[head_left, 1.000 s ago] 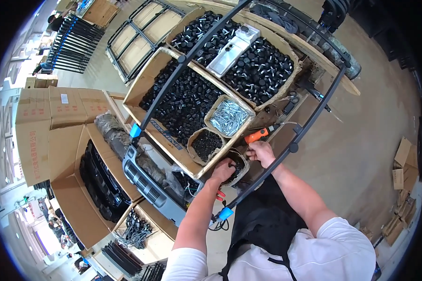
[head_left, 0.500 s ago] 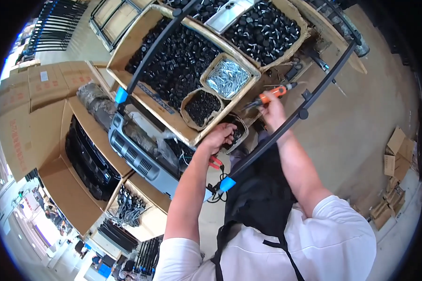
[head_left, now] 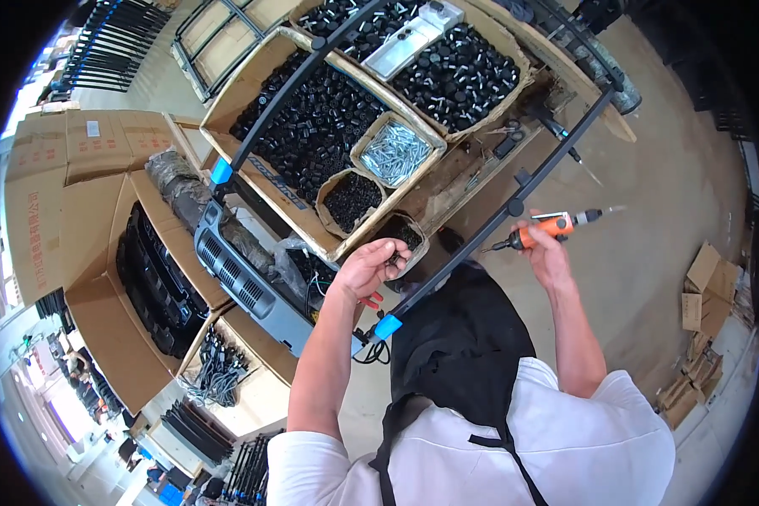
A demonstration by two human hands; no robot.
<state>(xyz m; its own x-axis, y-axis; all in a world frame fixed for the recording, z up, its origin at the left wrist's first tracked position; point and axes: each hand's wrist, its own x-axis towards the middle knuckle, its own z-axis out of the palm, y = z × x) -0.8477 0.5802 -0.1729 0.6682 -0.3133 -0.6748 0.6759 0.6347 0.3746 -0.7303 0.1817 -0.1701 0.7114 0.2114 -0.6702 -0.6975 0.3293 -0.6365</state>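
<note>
My right hand (head_left: 551, 263) is wrapped round an orange and black electric screwdriver (head_left: 555, 226), clear of the frame on its right side. My left hand (head_left: 364, 268) is closed, thumb against fingertips, at the edge of a small container of black screws (head_left: 410, 236); dark bits show at the fingertips, too small to name surely. Between my arms and the boxes runs a black tubular frame (head_left: 481, 239) with blue end pieces (head_left: 388, 326). Its lower left end meets a long grey vented housing (head_left: 243, 287). Red-handled pliers (head_left: 371, 299) show partly below my left hand.
A carton of black knobs (head_left: 312, 114) holds smaller boxes of silver bolts (head_left: 394, 152) and black screws (head_left: 350, 201). Beyond lies a carton of black-headed bolts (head_left: 460, 80) with a metal tray (head_left: 413, 40). Large cartons (head_left: 38, 228) stand left; torn cardboard (head_left: 708, 278) lies right.
My right hand has carried the screwdriver right and nearer, away from the boxes. My left hand has drawn slightly left and up out of the small screw container.
</note>
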